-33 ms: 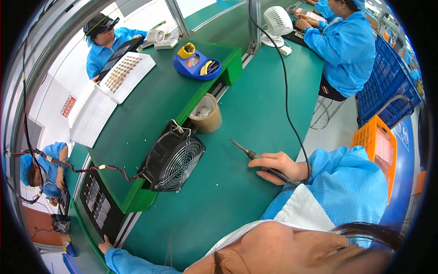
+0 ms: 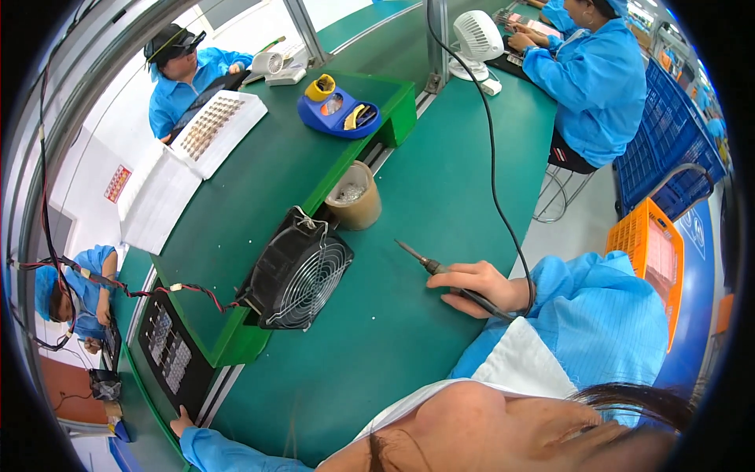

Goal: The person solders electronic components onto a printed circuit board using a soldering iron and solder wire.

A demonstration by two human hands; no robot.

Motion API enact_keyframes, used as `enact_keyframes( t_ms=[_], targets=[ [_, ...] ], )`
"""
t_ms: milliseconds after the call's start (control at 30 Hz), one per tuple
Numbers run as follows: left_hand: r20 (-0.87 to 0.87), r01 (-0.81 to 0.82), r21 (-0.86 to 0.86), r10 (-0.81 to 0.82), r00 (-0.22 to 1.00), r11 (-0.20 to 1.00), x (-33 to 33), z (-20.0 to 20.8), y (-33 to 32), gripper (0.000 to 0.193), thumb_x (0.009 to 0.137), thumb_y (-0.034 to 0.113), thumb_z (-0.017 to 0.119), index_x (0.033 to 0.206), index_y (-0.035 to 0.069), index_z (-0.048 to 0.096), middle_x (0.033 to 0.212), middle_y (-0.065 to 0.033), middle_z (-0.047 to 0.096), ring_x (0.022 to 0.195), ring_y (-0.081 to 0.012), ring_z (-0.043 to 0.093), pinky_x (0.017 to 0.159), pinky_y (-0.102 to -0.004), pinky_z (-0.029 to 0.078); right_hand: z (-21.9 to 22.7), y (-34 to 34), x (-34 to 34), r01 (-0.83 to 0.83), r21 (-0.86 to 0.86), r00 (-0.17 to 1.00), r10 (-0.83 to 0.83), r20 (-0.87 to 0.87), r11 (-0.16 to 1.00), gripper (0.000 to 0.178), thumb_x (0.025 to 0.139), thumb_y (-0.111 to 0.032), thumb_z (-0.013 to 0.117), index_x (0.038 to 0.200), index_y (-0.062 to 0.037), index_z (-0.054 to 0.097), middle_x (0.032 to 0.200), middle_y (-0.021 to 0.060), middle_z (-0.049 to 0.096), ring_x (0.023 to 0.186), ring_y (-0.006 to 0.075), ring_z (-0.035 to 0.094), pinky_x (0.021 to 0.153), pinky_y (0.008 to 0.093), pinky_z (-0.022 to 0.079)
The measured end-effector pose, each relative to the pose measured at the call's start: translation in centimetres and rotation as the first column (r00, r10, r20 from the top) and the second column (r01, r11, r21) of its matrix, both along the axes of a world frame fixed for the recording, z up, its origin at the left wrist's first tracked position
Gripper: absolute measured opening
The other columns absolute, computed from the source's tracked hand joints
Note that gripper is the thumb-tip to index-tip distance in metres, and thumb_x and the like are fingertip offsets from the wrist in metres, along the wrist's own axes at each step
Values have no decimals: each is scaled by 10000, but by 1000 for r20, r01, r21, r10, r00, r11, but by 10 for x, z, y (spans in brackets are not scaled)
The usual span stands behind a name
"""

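soldering iron [image 2: 440,271] in right hand [image 2: 476,287], fan [image 2: 297,271] and cup [image 2: 354,197] probably just clear.

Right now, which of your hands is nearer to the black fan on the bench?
Right. The right hand, holding the soldering iron, lies on the green bench right of the black fan. The left hand rests at the bench's near edge, below the fan and farther off.

Left hand [image 2: 182,422] mostly hidden at worktop [image 2: 440,189] edge, grip unreadable. Soldering iron [image 2: 440,271] handle buried in right hand [image 2: 476,287]. Cable [image 2: 491,149] cut off at top edge. Contents of brown tape roll [image 2: 354,204] too small to tell. Dark panel [image 2: 169,350] markings blurred.
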State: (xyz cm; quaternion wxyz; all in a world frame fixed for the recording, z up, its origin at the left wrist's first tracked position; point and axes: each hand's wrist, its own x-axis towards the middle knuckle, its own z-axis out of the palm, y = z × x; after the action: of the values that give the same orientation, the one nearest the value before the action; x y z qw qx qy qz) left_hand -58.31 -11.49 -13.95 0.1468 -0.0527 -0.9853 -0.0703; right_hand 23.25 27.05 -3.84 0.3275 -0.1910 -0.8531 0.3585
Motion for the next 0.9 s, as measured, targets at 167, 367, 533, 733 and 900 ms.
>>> enact_keyframes(
  t_ms=[167, 367, 533, 733, 900],
  targets=[
    [48, -80, 65, 77, 996, 995, 0, 11, -12, 685, 801, 565, 694, 1001, -88, 641, 985, -264, 666, 934, -415, 628, 788, -459, 511, 2, 1, 0, -37, -32, 999, 36, -20, 999, 345, 862, -4, 594, 1205, -34, 570, 950, 159, 624, 753, 324, 641, 668, 364, 525],
    [269, -119, 281, 41, 962, 952, 7, 35, -17, 546, 817, 509, 704, 935, -23, 661, 859, -182, 657, 734, -313, 588, 618, -415, 453, -2, 0, 2, -7, 42, 997, 10, -74, 999, 336, 856, -7, 597, 1190, -42, 578, 953, 156, 626, 758, 328, 640, 676, 369, 525],
    [458, -234, 402, 27, 889, 885, 39, 45, -48, 435, 831, 462, 713, 879, 31, 678, 754, -114, 649, 567, -228, 554, 475, -378, 404, -2, 0, 1, -14, -12, 998, 13, -62, 1000, 357, 836, 14, 619, 1187, -40, 581, 939, 154, 626, 749, 302, 643, 659, 353, 519],
    [407, -280, 892, -358, 840, 355, 203, 59, -31, 119, 874, 297, 687, 872, 194, 629, 677, 77, 535, 445, -54, 279, 395, -242, 177, -2, -2, -10, 59, 18, 998, -59, -33, 998, 373, 806, 40, 651, 1168, -36, 599, 870, 142, 618, 670, 267, 619, 605, 323, 499],
    [405, -348, 913, -366, 838, 214, 370, 117, -41, 114, 896, 222, 675, 909, 146, 591, 611, 87, 403, 441, -30, 281, 375, -198, 201, -8, -2, -8, 93, 6, 993, -92, -78, 996, 369, 787, 98, 645, 1141, 4, 604, 901, 134, 651, 644, 202, 621, 569, 295, 499]
  ],
)
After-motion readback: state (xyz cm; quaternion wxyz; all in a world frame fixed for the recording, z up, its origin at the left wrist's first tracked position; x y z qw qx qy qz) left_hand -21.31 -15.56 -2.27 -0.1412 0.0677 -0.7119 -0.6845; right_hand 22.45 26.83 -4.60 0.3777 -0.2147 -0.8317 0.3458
